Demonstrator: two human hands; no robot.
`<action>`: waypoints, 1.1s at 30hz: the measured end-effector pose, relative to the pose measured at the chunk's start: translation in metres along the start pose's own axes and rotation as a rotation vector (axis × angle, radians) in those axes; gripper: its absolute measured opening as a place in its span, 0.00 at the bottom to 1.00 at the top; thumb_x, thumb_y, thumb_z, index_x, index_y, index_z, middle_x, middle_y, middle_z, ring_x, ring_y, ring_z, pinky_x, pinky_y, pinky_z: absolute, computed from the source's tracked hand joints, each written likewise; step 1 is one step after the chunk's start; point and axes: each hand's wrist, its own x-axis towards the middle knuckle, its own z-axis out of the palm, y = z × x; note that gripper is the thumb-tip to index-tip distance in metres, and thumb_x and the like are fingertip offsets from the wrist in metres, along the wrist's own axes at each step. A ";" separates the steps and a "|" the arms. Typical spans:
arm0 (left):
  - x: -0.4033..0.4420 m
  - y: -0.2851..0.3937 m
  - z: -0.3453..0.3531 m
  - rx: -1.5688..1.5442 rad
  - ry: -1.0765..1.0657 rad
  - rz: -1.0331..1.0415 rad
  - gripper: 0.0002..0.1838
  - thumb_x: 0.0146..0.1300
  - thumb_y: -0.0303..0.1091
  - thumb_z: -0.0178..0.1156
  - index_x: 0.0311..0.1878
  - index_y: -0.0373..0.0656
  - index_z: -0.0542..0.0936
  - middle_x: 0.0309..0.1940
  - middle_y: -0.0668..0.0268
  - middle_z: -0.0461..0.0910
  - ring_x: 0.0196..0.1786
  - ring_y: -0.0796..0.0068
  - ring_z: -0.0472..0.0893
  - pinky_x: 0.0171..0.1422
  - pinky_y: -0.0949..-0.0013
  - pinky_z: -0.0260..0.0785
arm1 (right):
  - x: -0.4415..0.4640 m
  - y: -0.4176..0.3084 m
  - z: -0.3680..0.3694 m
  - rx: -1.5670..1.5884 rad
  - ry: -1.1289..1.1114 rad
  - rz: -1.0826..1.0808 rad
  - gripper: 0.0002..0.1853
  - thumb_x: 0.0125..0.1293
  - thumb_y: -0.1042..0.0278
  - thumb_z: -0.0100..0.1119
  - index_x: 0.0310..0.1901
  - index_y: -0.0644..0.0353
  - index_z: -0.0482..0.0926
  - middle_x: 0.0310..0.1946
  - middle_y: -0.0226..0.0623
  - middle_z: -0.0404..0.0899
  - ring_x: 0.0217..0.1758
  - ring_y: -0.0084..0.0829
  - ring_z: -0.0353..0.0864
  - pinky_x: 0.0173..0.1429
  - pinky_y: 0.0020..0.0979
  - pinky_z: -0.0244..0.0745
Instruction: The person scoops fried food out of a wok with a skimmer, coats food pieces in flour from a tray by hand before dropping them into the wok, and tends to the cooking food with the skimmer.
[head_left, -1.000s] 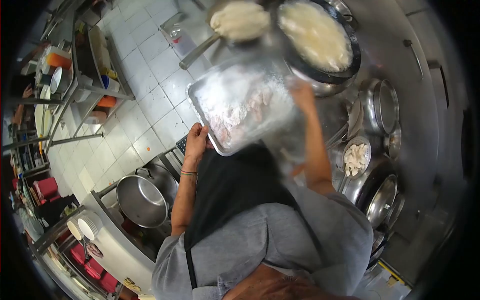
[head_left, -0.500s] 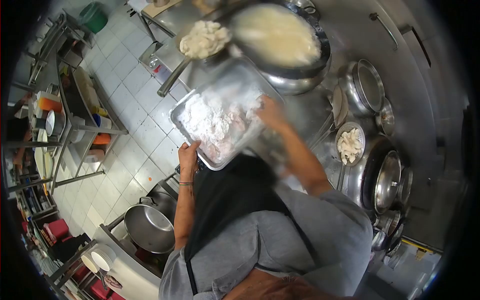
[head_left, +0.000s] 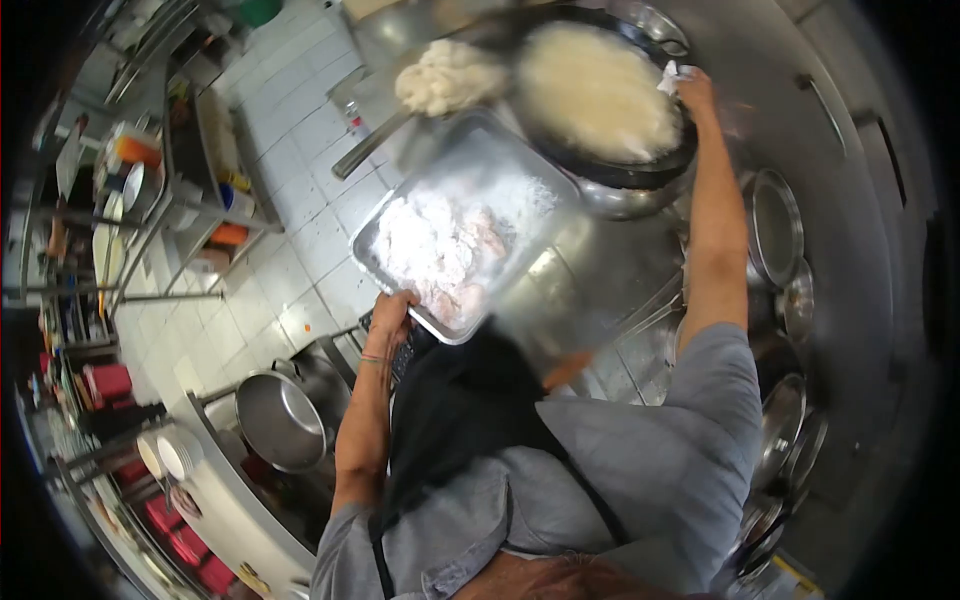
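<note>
My left hand grips the near left edge of a rectangular metal tray, its fingers wrapped over the rim. White flour and flour-coated pale pieces, perhaps raw meat, lie in the tray. My right hand reaches over the far right rim of a black wok, pinching a white floured piece. Pale, foamy frying oil fills the wok. Left of it, a long-handled strainer carries a heap of pale fried pieces.
Metal pots and bowls line the right side. A large steel pot stands at lower left, near a counter with stacked white bowls. Metal shelving is along the left, above a tiled floor.
My right hand has left the tray and moved up and right to the wok's far rim, carrying a floured piece. My left hand still grips the tray. The camera view has shifted.
</note>
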 end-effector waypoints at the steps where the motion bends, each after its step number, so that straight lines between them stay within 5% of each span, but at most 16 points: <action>1: -0.002 -0.003 -0.001 -0.031 -0.005 -0.014 0.13 0.48 0.19 0.53 0.40 0.29 0.74 0.24 0.62 0.74 0.20 0.70 0.75 0.19 0.68 0.66 | 0.007 0.002 0.006 0.049 0.019 0.001 0.22 0.56 0.63 0.60 0.51 0.64 0.79 0.39 0.46 0.84 0.43 0.41 0.83 0.50 0.39 0.75; 2: -0.003 -0.006 -0.004 -0.070 0.001 -0.022 0.12 0.48 0.19 0.54 0.39 0.29 0.75 0.24 0.62 0.75 0.22 0.69 0.76 0.20 0.67 0.69 | 0.005 -0.019 -0.002 0.078 0.097 0.019 0.23 0.56 0.62 0.60 0.53 0.63 0.78 0.40 0.45 0.84 0.44 0.38 0.82 0.51 0.38 0.75; 3: -0.006 -0.014 -0.004 -0.094 0.029 -0.013 0.11 0.49 0.20 0.55 0.38 0.29 0.75 0.25 0.61 0.76 0.24 0.68 0.78 0.23 0.65 0.72 | -0.013 -0.058 -0.031 -0.059 -0.020 0.066 0.29 0.57 0.55 0.63 0.57 0.64 0.76 0.53 0.54 0.79 0.58 0.49 0.77 0.60 0.41 0.71; 4: -0.010 -0.023 -0.010 -0.128 0.090 0.008 0.11 0.49 0.21 0.56 0.38 0.29 0.76 0.26 0.59 0.77 0.26 0.66 0.80 0.27 0.64 0.75 | -0.011 -0.035 -0.017 -0.010 0.064 -0.101 0.29 0.59 0.55 0.62 0.58 0.65 0.75 0.53 0.52 0.79 0.56 0.48 0.78 0.60 0.42 0.71; 6: -0.009 -0.043 -0.031 -0.282 0.009 0.076 0.09 0.50 0.21 0.58 0.37 0.31 0.78 0.30 0.58 0.78 0.33 0.62 0.81 0.38 0.58 0.79 | -0.060 -0.084 -0.039 0.017 -0.035 -0.093 0.25 0.65 0.57 0.56 0.59 0.65 0.75 0.56 0.50 0.77 0.57 0.46 0.77 0.62 0.40 0.69; 7: 0.005 -0.064 -0.044 -0.239 0.046 0.053 0.10 0.49 0.22 0.57 0.36 0.31 0.78 0.28 0.59 0.78 0.29 0.63 0.80 0.31 0.58 0.77 | -0.055 -0.048 -0.027 -0.004 -0.076 -0.381 0.25 0.66 0.56 0.55 0.60 0.62 0.75 0.59 0.48 0.75 0.59 0.45 0.76 0.64 0.39 0.68; 9: -0.045 -0.042 -0.046 -0.285 0.207 0.078 0.11 0.44 0.22 0.56 0.33 0.29 0.77 0.22 0.59 0.76 0.21 0.65 0.78 0.18 0.59 0.70 | -0.109 -0.085 -0.058 0.000 -0.011 -0.560 0.25 0.69 0.56 0.53 0.61 0.63 0.74 0.58 0.46 0.77 0.60 0.41 0.76 0.65 0.39 0.67; 12: -0.085 -0.073 -0.102 -0.508 0.185 0.100 0.12 0.43 0.20 0.56 0.35 0.26 0.75 0.18 0.57 0.74 0.12 0.65 0.72 0.12 0.64 0.64 | -0.166 -0.073 -0.065 -0.076 0.060 -0.513 0.25 0.69 0.56 0.54 0.59 0.69 0.74 0.59 0.54 0.74 0.61 0.46 0.74 0.63 0.39 0.68; 15: -0.129 -0.104 -0.157 -0.779 0.193 0.253 0.13 0.44 0.20 0.55 0.37 0.29 0.76 0.19 0.59 0.75 0.13 0.69 0.72 0.12 0.67 0.61 | -0.268 -0.170 -0.071 0.436 -0.069 0.033 0.22 0.70 0.63 0.52 0.59 0.70 0.73 0.57 0.51 0.74 0.58 0.40 0.76 0.59 0.39 0.74; 17: -0.100 -0.166 -0.168 -0.465 0.344 0.341 0.15 0.45 0.20 0.54 0.40 0.29 0.76 0.24 0.57 0.76 0.18 0.68 0.75 0.16 0.66 0.65 | -0.289 -0.182 -0.056 0.544 -0.151 0.145 0.20 0.70 0.65 0.52 0.59 0.66 0.74 0.57 0.46 0.75 0.53 0.35 0.77 0.55 0.36 0.75; 20: -0.230 -0.131 -0.190 -0.960 0.449 0.366 0.25 0.46 0.19 0.51 0.53 0.26 0.72 0.38 0.53 0.78 0.36 0.60 0.82 0.32 0.60 0.77 | -0.319 -0.192 -0.018 0.726 -0.411 0.103 0.19 0.69 0.67 0.52 0.60 0.62 0.74 0.57 0.41 0.75 0.52 0.31 0.76 0.51 0.32 0.73; 22: -0.224 -0.200 -0.219 -1.048 0.480 0.437 0.34 0.47 0.17 0.49 0.63 0.26 0.64 0.54 0.49 0.75 0.55 0.54 0.78 0.59 0.58 0.75 | -0.340 -0.223 -0.003 0.736 -0.452 0.100 0.19 0.69 0.67 0.52 0.60 0.60 0.74 0.57 0.39 0.74 0.52 0.30 0.75 0.50 0.31 0.71; 24: -0.243 -0.251 -0.247 -1.093 0.629 0.497 0.37 0.46 0.15 0.48 0.67 0.27 0.60 0.59 0.49 0.71 0.60 0.52 0.74 0.64 0.55 0.71 | -0.360 -0.255 0.012 0.764 -0.476 0.108 0.19 0.69 0.67 0.51 0.60 0.59 0.73 0.58 0.38 0.74 0.53 0.29 0.74 0.49 0.31 0.71; 26: -0.291 -0.264 -0.262 -1.195 0.774 0.623 0.33 0.48 0.17 0.49 0.63 0.27 0.63 0.57 0.50 0.72 0.58 0.51 0.75 0.62 0.48 0.72 | -0.378 -0.277 0.022 0.779 -0.516 0.111 0.19 0.69 0.67 0.51 0.61 0.59 0.73 0.58 0.37 0.74 0.55 0.28 0.73 0.50 0.32 0.71; 30: -0.341 -0.328 -0.317 -1.380 1.080 0.542 0.23 0.51 0.18 0.49 0.54 0.27 0.68 0.52 0.49 0.74 0.54 0.49 0.78 0.52 0.35 0.74 | -0.415 -0.301 0.045 0.799 -0.600 0.160 0.20 0.68 0.73 0.49 0.62 0.58 0.72 0.58 0.33 0.75 0.56 0.29 0.75 0.48 0.31 0.72; 33: -0.374 -0.343 -0.351 -1.484 1.099 0.656 0.21 0.54 0.21 0.49 0.53 0.25 0.68 0.52 0.46 0.73 0.54 0.44 0.77 0.55 0.34 0.73 | -0.434 -0.308 0.061 0.792 -0.665 0.245 0.20 0.68 0.74 0.49 0.62 0.59 0.71 0.58 0.33 0.75 0.56 0.29 0.75 0.47 0.31 0.72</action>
